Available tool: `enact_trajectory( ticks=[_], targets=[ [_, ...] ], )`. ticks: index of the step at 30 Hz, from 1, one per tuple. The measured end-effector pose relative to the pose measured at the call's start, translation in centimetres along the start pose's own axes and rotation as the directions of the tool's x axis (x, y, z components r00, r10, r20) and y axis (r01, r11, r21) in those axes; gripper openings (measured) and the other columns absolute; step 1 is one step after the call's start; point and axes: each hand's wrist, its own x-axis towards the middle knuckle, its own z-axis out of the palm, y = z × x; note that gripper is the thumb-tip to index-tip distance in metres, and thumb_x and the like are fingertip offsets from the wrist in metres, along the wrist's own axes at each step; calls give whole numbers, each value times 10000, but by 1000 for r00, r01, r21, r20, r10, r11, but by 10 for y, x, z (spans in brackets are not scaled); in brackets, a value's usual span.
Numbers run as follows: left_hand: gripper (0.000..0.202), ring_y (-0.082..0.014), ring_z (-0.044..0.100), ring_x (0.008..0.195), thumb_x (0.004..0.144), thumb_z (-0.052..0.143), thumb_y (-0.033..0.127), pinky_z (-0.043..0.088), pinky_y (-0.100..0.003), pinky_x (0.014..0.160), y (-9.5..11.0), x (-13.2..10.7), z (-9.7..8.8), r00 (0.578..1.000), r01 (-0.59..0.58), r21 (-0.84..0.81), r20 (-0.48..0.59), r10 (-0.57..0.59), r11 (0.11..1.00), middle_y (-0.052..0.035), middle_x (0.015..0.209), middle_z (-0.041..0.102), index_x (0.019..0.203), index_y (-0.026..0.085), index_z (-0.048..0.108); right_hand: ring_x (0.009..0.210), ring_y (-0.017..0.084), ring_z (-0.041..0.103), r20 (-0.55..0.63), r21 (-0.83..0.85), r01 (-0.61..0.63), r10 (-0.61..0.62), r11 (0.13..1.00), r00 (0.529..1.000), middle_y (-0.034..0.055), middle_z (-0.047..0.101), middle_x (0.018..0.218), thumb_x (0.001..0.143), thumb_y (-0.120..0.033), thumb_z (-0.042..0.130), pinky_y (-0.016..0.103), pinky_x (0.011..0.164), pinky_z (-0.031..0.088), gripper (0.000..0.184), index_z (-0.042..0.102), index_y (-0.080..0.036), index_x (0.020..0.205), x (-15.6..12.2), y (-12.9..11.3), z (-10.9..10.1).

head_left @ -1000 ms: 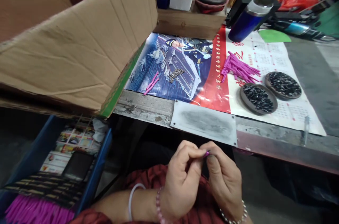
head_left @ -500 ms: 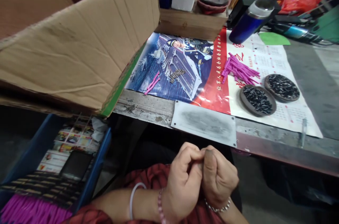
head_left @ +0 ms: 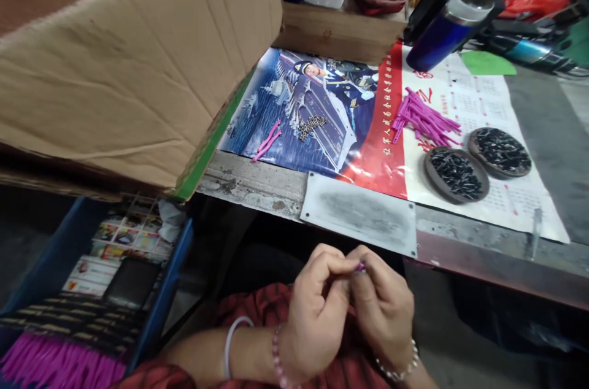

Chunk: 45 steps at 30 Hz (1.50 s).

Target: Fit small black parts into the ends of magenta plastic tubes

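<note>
My left hand [head_left: 322, 309] and my right hand [head_left: 385, 306] are together over my lap, just off the table's front edge. Both are closed in a pinch, with fingertips meeting. A small magenta piece [head_left: 360, 267] shows its end between them; the rest is hidden in the fingers. A bright speck sits by that end, too small to name. Similar magenta strips [head_left: 427, 119] lie heaped on the poster, and a few more strips [head_left: 267, 142] lie further left beside a pile of small metallic beads [head_left: 313, 127]. Two shallow bowls [head_left: 483, 192] hold thin black pieces.
A large cardboard box [head_left: 138, 82] stands at the left. Below it, a blue bin [head_left: 172, 278] holds a black wallet-like item and magenta strips. A metal plate [head_left: 359, 211] lies at the table edge. A blue tumbler [head_left: 435, 39] leans at the back; a pen [head_left: 535, 234] lies right.
My right thumb has moved down and my right hand has turned slightly, uncovering the magenta end between the fingertips. The camera view has shifted a little.
</note>
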Motion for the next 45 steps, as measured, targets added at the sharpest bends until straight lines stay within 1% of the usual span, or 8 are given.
enact_trajectory(
  ticks=[4,9,12,16,24,31,37,45],
  targets=[
    [138,-156,601,822,995,507,149,508,-255,737,2,1,-3,1000,8,16,-7,-8,1000,-42,903,582,967,179,639,465,89,394,25,35,-43,42,998,999,-33,424,552,1028,-333,478,229,437,303,456,470,-193,595,2,1,1],
    [118,-148,605,822,987,543,149,506,-239,707,4,1,-5,999,50,3,-4,-50,999,-37,918,579,964,190,651,396,98,282,269,303,-439,366,846,891,-33,328,462,989,-718,184,237,354,241,736,443,-210,524,7,8,-1],
    [136,-149,614,845,990,537,140,509,-230,720,4,1,-7,1000,25,18,6,-25,1000,-38,933,586,992,200,659,446,107,350,213,283,-317,263,905,941,-20,385,513,996,-693,277,245,407,292,694,440,-206,528,7,7,-1],
    [158,-123,603,799,986,533,116,515,-199,717,2,3,-8,1000,-6,64,11,5,998,-20,917,582,990,209,660,517,103,422,99,169,-54,38,984,994,-30,427,595,1048,-324,435,241,483,333,443,497,-193,629,6,1,-2],
    [181,-122,608,843,982,549,102,517,-188,746,3,5,-6,1000,-31,118,9,30,993,-13,938,583,1028,235,664,755,161,580,52,79,55,-59,995,997,45,579,842,1016,-215,457,273,644,500,189,595,-193,889,3,1,-12],
    [135,-125,600,787,985,552,130,517,-200,686,-3,6,1,1000,17,100,10,-18,995,-17,923,563,994,218,654,716,149,604,-148,48,19,-12,999,989,20,612,799,935,-116,603,264,621,507,103,625,-202,882,0,8,-11],
    [174,-128,600,871,999,514,119,521,-204,791,-2,2,-2,999,-29,124,32,25,992,-21,978,571,1041,237,635,655,121,590,-216,254,-78,136,964,967,-4,580,768,912,-138,667,231,551,488,136,598,-203,814,-8,5,1],
    [147,-116,576,821,996,531,123,501,-183,755,-3,8,0,1000,11,70,24,-13,997,-1,913,561,963,226,630,664,124,588,-299,-23,28,-33,999,954,10,599,764,896,-61,630,234,571,498,151,576,-196,855,-5,1,4]
  ],
)
